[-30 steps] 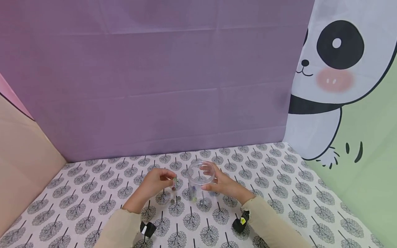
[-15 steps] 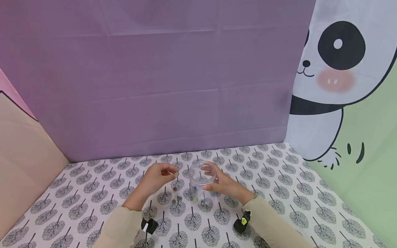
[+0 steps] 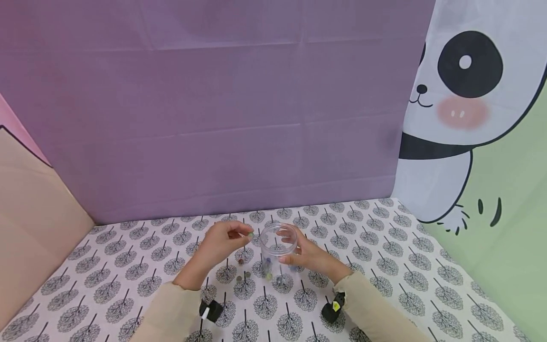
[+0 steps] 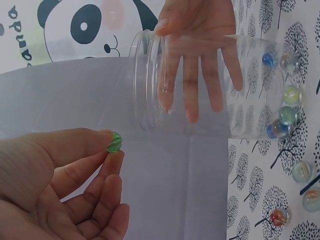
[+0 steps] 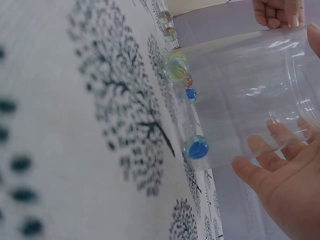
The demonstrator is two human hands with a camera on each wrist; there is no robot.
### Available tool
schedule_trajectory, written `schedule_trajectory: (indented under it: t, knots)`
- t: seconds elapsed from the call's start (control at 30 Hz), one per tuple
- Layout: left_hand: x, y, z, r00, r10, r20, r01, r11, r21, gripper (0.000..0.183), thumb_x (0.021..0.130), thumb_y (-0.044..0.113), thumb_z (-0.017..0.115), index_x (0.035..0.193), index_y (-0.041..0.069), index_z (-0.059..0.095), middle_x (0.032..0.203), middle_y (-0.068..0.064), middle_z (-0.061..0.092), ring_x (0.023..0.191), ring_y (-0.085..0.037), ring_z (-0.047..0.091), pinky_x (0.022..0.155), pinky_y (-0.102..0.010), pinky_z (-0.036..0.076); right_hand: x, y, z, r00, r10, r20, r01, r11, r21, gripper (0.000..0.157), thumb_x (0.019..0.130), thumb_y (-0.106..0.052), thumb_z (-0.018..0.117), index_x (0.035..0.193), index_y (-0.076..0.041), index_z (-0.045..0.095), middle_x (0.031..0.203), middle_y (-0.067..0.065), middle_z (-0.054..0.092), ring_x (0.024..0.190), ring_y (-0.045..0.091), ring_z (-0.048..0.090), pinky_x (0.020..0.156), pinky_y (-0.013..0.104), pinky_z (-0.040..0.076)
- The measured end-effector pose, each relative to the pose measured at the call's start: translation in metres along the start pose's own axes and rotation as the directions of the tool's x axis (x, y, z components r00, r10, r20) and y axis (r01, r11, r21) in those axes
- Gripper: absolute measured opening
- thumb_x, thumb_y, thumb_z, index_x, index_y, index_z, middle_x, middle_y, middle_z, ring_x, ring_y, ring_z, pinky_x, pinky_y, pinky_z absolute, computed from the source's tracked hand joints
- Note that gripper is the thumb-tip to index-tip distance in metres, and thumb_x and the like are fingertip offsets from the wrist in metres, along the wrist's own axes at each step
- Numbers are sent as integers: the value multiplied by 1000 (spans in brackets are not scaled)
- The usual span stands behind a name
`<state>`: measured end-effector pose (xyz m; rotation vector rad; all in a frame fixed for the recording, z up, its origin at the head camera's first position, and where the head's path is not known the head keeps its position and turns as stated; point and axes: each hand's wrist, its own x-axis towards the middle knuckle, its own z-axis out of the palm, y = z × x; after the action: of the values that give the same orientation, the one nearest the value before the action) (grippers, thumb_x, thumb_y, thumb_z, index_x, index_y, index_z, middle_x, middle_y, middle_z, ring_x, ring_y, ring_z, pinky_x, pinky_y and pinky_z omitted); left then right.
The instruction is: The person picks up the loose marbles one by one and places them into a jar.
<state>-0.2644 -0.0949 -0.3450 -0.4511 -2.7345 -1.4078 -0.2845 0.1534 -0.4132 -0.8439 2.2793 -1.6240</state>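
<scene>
A green-streaked glass marble (image 4: 114, 142) is pinched between the thumb and fingertips of my left hand (image 3: 222, 240), left of the jar's mouth and level with its upper part. The clear, lidless jar (image 3: 273, 256) stands upright on the patterned cloth. My right hand (image 3: 307, 251) holds it from the right, the thumb near the rim and the fingers spread around the far side. Several marbles lie at the jar's bottom, among them a blue one (image 5: 197, 148) and a yellow one (image 4: 291, 94).
Outside the jar, to its left, a red-brown marble (image 4: 279, 216) and two pale marbles lie on the cloth, one pale marble (image 4: 302, 171) nearer the jar. A purple backdrop (image 3: 213, 118) rises behind the table, with a panda-printed panel (image 3: 461, 118) at right.
My left hand has risen and moved right toward the jar's mouth, carrying the green marble. The right hand and the jar keep their place.
</scene>
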Motion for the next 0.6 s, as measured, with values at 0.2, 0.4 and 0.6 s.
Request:
schedule_trajectory:
  t: [0.2, 0.4, 0.6]
  knots:
    - [2, 6, 4, 1000, 15, -5, -15, 1000, -13, 16, 83, 7, 68, 100, 7, 71, 87, -2, 64, 76, -14, 56, 65, -28, 47, 0, -1, 0, 1000, 8, 5, -8, 1000, 1, 82, 86, -30, 69, 148, -20, 17, 151, 5, 31, 137, 29, 29, 110, 49, 25]
    - [2, 11, 9, 1000, 24, -10, -24, 999, -32, 16, 83, 7, 69, 99, 7, 71, 86, -1, 65, 76, -13, 57, 65, -27, 48, 0, 0, -1, 1000, 9, 5, -9, 1000, -2, 82, 86, -30, 68, 149, -18, 16, 150, 5, 32, 137, 29, 29, 110, 50, 26]
    - [3, 11, 12, 999, 35, -21, -36, 998, -53, 15, 84, 4, 68, 98, 6, 71, 86, -2, 65, 74, -13, 57, 63, -28, 48, -1, 0, 0, 1000, 4, 5, -4, 1000, 4, 79, 85, -32, 68, 147, -25, 20, 149, 3, 33, 137, 29, 30, 109, 51, 27]
